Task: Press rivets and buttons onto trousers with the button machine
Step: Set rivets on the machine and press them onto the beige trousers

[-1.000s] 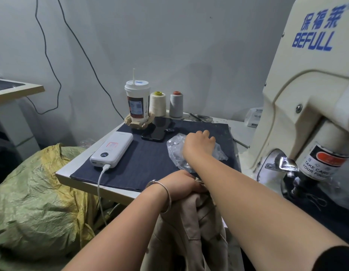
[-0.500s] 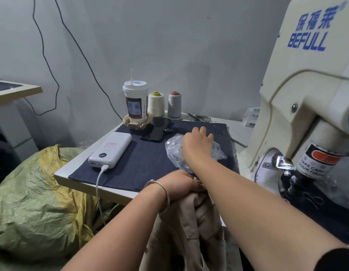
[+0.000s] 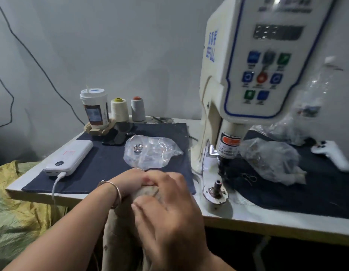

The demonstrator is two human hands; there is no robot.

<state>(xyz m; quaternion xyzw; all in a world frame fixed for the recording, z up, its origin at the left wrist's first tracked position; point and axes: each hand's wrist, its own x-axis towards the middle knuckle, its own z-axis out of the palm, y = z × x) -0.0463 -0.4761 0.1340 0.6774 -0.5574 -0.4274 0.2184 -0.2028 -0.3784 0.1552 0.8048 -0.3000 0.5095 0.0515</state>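
Both hands, left hand point(image 3: 128, 182) and right hand point(image 3: 166, 208), are gripping beige trousers point(image 3: 148, 192) left of the lower die point(image 3: 217, 187); bunched fabric is risking a misplaced rivet or pinched fingers.

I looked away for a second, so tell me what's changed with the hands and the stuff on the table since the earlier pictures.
The right hand left the clear plastic bag and came back toward the body onto the beige trousers; whether it grips them is blurred. The left hand still holds the trousers at the table edge. The bag, power bank, cup and thread cones stayed put.
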